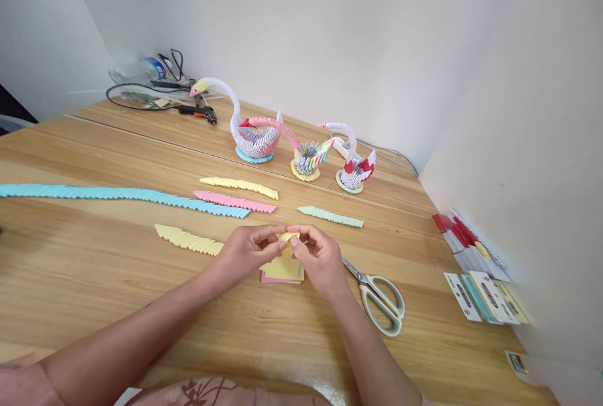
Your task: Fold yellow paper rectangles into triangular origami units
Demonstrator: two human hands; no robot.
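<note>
Between my left hand [252,246] and my right hand [320,255] is a small folded piece of yellow paper [289,238], pinched by the fingertips of both. Just below it lies a stack of paper sheets [282,269], yellow on top with pink showing beneath. A chain of folded yellow paper pieces [188,239] runs up to my left hand, its near end hidden behind the hand. To the right of my right wrist, scissors [379,299] with pale handles rest on the wood, their blades pointing up and left.
Rows of folded paper in blue [122,193], pink [235,201], yellow [240,186] and green [331,216] lie beyond my hands. Three paper swans, one white and pink [257,142], stand farther back. A glue gun [198,112] is back left; paper packs [485,296] lie right.
</note>
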